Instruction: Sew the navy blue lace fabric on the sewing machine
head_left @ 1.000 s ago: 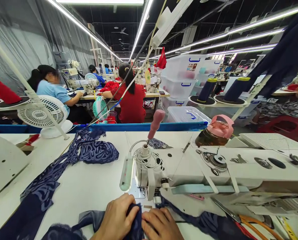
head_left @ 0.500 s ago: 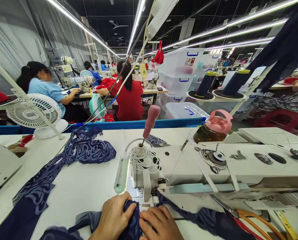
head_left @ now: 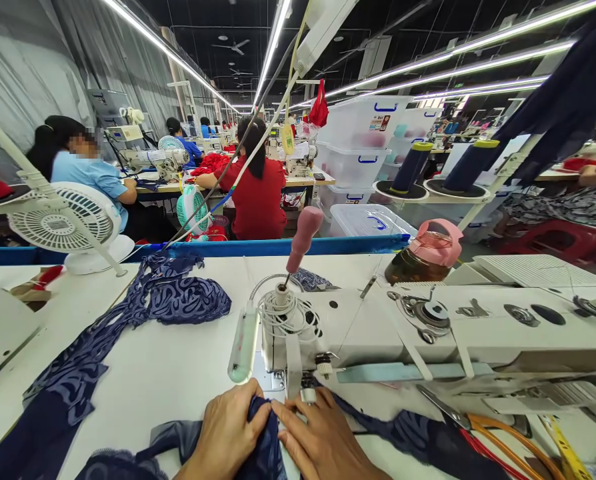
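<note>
Navy patterned fabric (head_left: 265, 443) lies bunched on the sewing machine (head_left: 378, 327), just in front of the needle area. My left hand (head_left: 231, 427) grips it from the left, thumb and fingers closed around a fold. Against the fabric's right edge rests my right hand (head_left: 328, 437), fingers stretched out and spread, the tips close to the presser foot. The machine head and my fingers hide the needle point and the seam. More navy cloth trails out to the right of the head and to the left of my left wrist.
Orange-handled scissors (head_left: 493, 427) and a yellow tape measure (head_left: 565, 447) lie at right. A pink-handled screwdriver (head_left: 303, 237) stands in the machine top. A pink-lidded jar (head_left: 431, 253) sits behind. Navy lace (head_left: 188, 300) and a white fan (head_left: 68, 220) are left; co-workers sit ahead.
My right hand has shifted slightly up and its fingers have straightened, reaching toward the fabric and the presser foot. The left hand keeps its hold with little movement.
</note>
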A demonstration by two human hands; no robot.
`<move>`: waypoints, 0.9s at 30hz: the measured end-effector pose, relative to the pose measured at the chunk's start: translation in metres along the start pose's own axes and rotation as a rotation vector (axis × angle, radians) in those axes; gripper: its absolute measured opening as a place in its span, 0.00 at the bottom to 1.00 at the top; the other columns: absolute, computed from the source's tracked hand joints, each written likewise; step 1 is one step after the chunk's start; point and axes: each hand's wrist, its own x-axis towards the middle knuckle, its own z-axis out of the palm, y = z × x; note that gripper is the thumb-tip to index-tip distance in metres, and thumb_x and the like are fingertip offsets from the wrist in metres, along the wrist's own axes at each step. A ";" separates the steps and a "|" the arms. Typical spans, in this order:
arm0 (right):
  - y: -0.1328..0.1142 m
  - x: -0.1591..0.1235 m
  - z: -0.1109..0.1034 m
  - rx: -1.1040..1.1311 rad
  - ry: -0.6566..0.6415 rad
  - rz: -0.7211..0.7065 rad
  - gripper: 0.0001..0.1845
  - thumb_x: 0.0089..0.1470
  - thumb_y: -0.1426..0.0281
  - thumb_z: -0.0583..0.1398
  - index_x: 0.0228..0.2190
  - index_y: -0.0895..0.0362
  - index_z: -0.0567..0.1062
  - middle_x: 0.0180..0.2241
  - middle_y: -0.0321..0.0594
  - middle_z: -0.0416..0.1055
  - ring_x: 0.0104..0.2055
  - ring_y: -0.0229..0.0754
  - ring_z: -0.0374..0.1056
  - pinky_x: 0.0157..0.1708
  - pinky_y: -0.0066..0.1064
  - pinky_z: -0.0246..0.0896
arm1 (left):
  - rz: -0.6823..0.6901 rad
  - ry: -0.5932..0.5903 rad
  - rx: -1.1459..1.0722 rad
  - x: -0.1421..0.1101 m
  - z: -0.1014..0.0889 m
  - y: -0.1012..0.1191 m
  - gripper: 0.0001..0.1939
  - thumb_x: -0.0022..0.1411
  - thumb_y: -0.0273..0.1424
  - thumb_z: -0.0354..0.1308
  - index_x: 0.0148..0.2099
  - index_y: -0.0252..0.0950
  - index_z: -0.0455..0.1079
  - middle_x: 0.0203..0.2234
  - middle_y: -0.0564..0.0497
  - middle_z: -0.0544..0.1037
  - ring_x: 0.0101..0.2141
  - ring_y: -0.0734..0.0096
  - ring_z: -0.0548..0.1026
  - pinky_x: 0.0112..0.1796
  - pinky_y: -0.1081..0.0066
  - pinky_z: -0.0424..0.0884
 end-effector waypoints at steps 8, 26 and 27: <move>0.008 -0.006 0.016 -0.171 0.093 -0.066 0.15 0.63 0.69 0.55 0.49 0.53 0.75 0.32 0.37 0.75 0.34 0.46 0.66 0.47 0.42 0.51 | 0.689 0.674 0.326 -0.024 0.030 -0.015 0.11 0.70 0.34 0.53 0.48 0.44 0.76 0.42 0.53 0.82 0.49 0.64 0.76 0.67 0.47 0.41; 0.014 0.001 0.000 -0.099 0.183 0.049 0.19 0.69 0.71 0.49 0.28 0.54 0.72 0.34 0.41 0.71 0.30 0.40 0.64 0.35 0.35 0.52 | 0.645 0.484 0.364 0.005 0.007 -0.009 0.14 0.69 0.32 0.56 0.56 0.43 0.72 0.46 0.53 0.82 0.56 0.55 0.72 0.61 0.46 0.52; 0.015 0.000 0.001 -0.095 0.186 0.051 0.18 0.69 0.71 0.49 0.29 0.54 0.72 0.34 0.41 0.71 0.31 0.41 0.65 0.34 0.35 0.52 | 0.639 0.472 0.352 0.004 0.007 -0.009 0.14 0.69 0.31 0.56 0.55 0.43 0.72 0.46 0.52 0.81 0.55 0.55 0.73 0.60 0.47 0.56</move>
